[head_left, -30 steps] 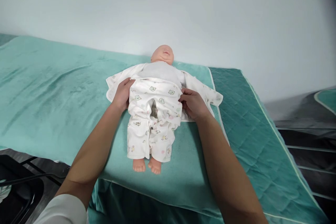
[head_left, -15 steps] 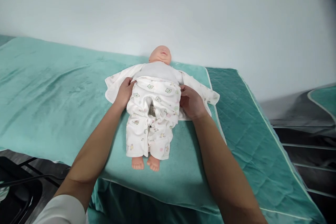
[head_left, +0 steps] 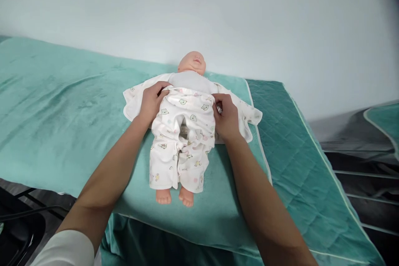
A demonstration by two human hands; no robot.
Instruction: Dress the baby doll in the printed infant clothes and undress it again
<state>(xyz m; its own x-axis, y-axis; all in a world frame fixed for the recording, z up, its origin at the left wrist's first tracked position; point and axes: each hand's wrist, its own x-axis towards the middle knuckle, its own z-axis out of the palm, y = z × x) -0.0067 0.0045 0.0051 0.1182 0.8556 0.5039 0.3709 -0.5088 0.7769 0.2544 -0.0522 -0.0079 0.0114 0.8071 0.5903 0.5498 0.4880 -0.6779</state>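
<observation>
A baby doll (head_left: 192, 63) lies on its back on a teal towel (head_left: 77, 108), head towards the wall, bare feet towards me. It wears white printed trousers (head_left: 182, 141), and an open white jacket (head_left: 243, 112) is spread under it. My left hand (head_left: 152, 102) grips the trousers' waistband at the doll's left-hand side, fingers curled over the edge. My right hand (head_left: 226, 116) pinches the waistband on the other side. The waistband sits high on the doll's belly, below its grey torso.
The towel covers a quilted teal mattress (head_left: 299, 145) that ends at the right. A pale wall (head_left: 218, 12) rises behind. Dark furniture and floor (head_left: 368, 166) lie to the right, and a black object (head_left: 15, 232) sits at the lower left.
Both hands have slid up the doll's sides with the waistband, drawing the trousers higher on the torso. The right hand moved inward onto the waistband.
</observation>
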